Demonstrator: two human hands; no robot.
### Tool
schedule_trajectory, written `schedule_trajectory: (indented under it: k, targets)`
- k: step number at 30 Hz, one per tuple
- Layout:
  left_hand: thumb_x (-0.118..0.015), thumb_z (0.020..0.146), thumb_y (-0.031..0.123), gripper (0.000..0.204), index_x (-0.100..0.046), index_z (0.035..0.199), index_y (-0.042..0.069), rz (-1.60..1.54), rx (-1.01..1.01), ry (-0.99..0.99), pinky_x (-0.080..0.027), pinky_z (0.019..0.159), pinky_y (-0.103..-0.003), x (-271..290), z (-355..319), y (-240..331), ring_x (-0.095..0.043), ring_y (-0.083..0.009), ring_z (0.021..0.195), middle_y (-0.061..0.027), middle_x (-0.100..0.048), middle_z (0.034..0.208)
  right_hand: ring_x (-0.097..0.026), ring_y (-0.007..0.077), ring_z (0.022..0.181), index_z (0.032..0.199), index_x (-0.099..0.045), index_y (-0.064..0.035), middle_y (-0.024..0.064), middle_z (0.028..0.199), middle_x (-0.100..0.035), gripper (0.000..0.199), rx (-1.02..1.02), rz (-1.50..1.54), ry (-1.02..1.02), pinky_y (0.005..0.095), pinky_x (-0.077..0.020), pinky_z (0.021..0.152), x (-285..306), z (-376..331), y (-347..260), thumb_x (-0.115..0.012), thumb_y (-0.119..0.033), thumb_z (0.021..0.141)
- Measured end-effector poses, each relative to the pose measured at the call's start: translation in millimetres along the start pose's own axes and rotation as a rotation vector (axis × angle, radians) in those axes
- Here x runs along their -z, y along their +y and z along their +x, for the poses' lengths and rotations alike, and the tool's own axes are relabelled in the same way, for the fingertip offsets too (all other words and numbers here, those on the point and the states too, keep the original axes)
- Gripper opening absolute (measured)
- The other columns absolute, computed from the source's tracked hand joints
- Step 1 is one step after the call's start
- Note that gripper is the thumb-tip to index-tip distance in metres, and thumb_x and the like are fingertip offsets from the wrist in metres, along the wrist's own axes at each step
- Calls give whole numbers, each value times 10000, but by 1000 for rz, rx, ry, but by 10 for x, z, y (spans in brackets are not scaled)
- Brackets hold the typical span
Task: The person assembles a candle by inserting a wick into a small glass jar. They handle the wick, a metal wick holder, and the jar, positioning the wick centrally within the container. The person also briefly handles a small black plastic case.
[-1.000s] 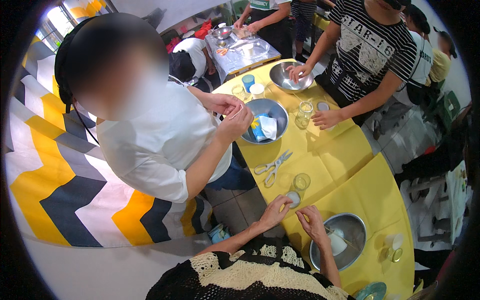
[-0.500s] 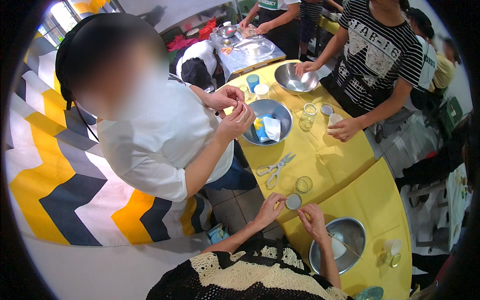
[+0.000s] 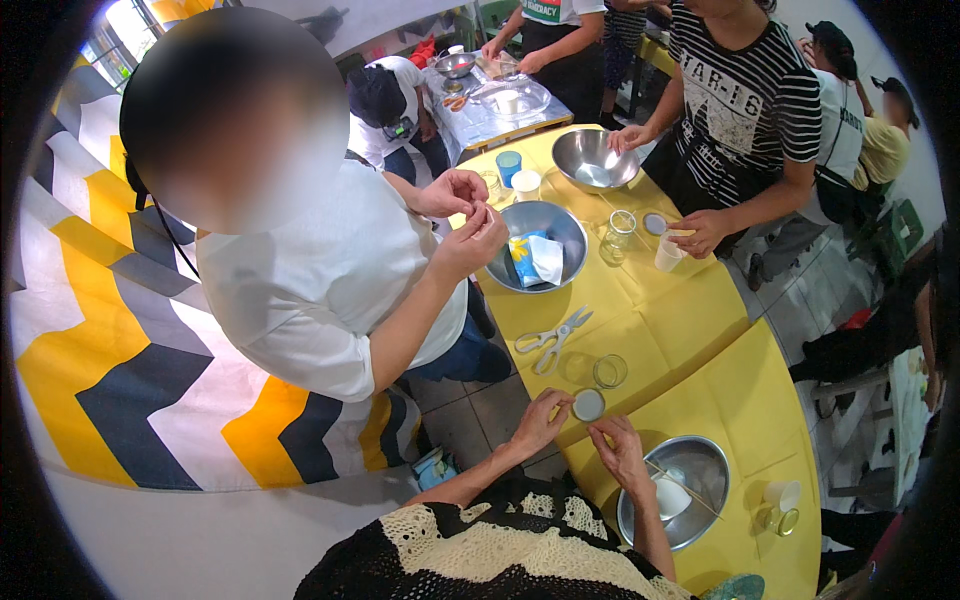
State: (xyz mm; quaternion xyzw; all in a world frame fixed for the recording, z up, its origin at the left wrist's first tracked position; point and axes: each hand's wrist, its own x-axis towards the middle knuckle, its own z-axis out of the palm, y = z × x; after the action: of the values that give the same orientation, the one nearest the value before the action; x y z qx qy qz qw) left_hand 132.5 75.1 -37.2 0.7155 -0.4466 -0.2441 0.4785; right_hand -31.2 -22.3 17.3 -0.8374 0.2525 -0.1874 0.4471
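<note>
while the left hand (image 3: 540, 422) is now pinching the small round lid (image 3: 588, 405) at the yellow counter (image 3: 690, 330) edge, right hand (image 3: 622, 452) fingers, loosely curled, are closing in beside it, away from the steel bowl (image 3: 700, 462).

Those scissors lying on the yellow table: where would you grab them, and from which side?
Probably by the handle loops. The scissors lie flat and partly open, loops pointing left toward the table edge, blades angled toward the steel bowl. Come from above at the left end, away from the jar.
</note>
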Motion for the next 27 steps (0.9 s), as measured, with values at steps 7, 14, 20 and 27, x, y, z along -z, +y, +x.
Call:
schedule_trajectory:
  k: [7, 14, 20, 27]
  targets:
    - [-575, 868, 26, 143, -603, 1007, 2, -21, -13, 4, -481, 723, -339, -15, 10, -32, -608, -247, 879, -123, -600, 925, -560, 337, 814, 848, -644, 8, 145, 834, -627, 106, 29, -19, 20, 409, -442, 729, -22, -34, 37, -652, -92, 816]
    - [-571, 869, 21, 136, -606, 999, -3, -26, -11, 18, -479, 721, -326, -7, 6, -9, -611, -241, 865, -121, -602, 927, -558, 330, 811, 860, -646, 6, 145, 833, -623, 110, 54, -17, 19, 402, -441, 719, -57, -57, 114, -659, -91, 812]
    - [-566, 870, 22, 139, -607, 1002, 1, -34, 9, 22, -480, 721, -331, 14, 10, 51, -609, -240, 860, -121, -600, 916, -549, 320, 810, 860, -643, 9, 149, 808, -604, 102, 28, 10, 12, 395, -430, 726, -56, -58, 85, -649, -87, 825]
    - [-573, 866, 38, 148, -608, 1007, 4, -18, 4, 26, -482, 721, -339, 15, 6, 66, -607, -250, 863, -125, -600, 921, -551, 325, 825, 873, -641, 12, 153, 819, -606, 111, 30, 2, 9, 400, -432, 736, -57, -60, 52, -651, -87, 822]
